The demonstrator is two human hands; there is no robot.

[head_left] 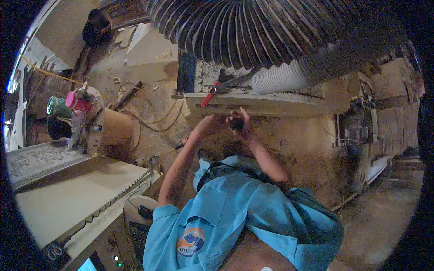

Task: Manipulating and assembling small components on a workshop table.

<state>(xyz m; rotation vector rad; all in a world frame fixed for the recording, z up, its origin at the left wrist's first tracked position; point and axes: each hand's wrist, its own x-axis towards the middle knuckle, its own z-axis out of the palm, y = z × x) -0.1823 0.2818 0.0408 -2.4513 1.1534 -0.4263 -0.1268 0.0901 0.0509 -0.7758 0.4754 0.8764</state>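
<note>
Obs.: my R hand point(245, 128) is curled round a small dark item point(235, 122), thumb up, just in front of the cream ledge point(280, 103). My L hand point(209, 121) is beside it, fingers bent in; can't tell from this view whether it pinches anything. Risk 1: item is held off any support, so a loose R grip could drop it to the dusty floor point(296, 135). Risk 2: red-handled tool point(208, 97) lies across the ledge's front edge, approx. above my L hand; a knock from my knuckles could tip it off. Risk 3: debris on the ledge top could fall onto the item if bumped.
</note>
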